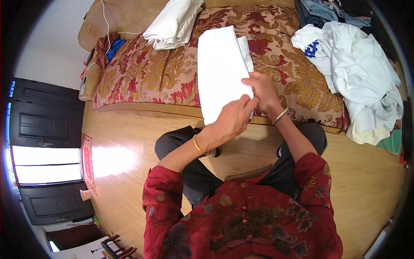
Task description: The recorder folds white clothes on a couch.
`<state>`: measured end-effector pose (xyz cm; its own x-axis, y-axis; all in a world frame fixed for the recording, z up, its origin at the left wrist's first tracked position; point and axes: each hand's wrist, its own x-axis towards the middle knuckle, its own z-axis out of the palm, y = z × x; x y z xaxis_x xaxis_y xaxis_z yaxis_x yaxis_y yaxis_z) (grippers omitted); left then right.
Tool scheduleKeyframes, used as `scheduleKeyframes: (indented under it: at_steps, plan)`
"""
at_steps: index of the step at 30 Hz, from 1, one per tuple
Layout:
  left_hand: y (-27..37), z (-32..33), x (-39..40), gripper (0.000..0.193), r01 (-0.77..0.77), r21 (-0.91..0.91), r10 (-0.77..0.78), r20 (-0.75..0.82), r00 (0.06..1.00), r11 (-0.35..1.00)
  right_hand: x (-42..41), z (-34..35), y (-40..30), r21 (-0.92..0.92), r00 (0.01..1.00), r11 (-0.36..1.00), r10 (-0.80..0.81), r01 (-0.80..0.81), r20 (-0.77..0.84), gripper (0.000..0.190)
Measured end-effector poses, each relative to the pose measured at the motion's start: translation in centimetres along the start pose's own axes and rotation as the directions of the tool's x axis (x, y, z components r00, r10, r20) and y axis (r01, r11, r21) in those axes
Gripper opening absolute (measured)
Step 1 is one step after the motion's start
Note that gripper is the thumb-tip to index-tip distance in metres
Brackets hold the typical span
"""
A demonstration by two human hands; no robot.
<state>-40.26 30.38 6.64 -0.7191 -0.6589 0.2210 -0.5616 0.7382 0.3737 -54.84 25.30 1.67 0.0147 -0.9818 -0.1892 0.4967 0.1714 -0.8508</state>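
A white garment (220, 64), folded into a long narrow shape, lies on the patterned sofa seat (142, 77) in front of me. My left hand (231, 115) pinches its near right edge. Close beside it, my right hand (263, 89) grips the same edge slightly farther away, thumb on top. A narrower folded strip of the cloth (246, 53) sticks out along the right side. The fingertips under the fabric are partly hidden.
A folded white stack (174, 26) rests at the back of the seat. To the right lie a heap of loose white clothes (359, 71), some blue garments (318, 13) and a green plastic container (392, 142). A white cable (106, 19) hangs at the left armrest.
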Motion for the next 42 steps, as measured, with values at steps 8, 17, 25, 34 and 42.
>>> scheduleKeyframes:
  at_steps: [8, 17, 25, 34, 42]
  plan:
    - [0.2, 0.0, -3.1, 0.034, -0.168, -0.035, 0.172, 0.121, 0.978, 0.985, -0.6, -0.3, 0.3, -0.318, 0.995, 0.948, 0.059, -0.03, 0.081, 0.018]
    - [1.2, 0.1, -2.8, 0.028, -0.138, -0.244, 0.126, -0.064, 0.99, 0.96, -0.9, 0.8, -1.6, -0.031, 0.995, 0.997, -0.066, 0.069, 0.078, 0.031]
    - [0.9, 0.6, -2.5, 0.026, -0.202, -0.247, 0.21, 0.008, 0.978, 0.948, -1.2, 0.9, -1.4, -0.167, 0.996, 0.982, -0.091, 0.092, 0.018, 0.039]
    - [-4.1, -2.2, 4.5, 0.027, -0.142, -0.126, 0.102, -0.279, 0.955, 0.982, -0.4, 0.1, -0.6, -0.051, 0.997, 0.999, -0.004, 0.0, -0.082, 0.031]
    - [-7.3, -4.2, 11.7, 0.044, -0.246, 0.243, 0.206, 0.181, 0.962, 0.938, -1.0, 0.6, -1.8, -0.081, 0.998, 0.994, 0.067, -0.069, -0.021, 0.037]
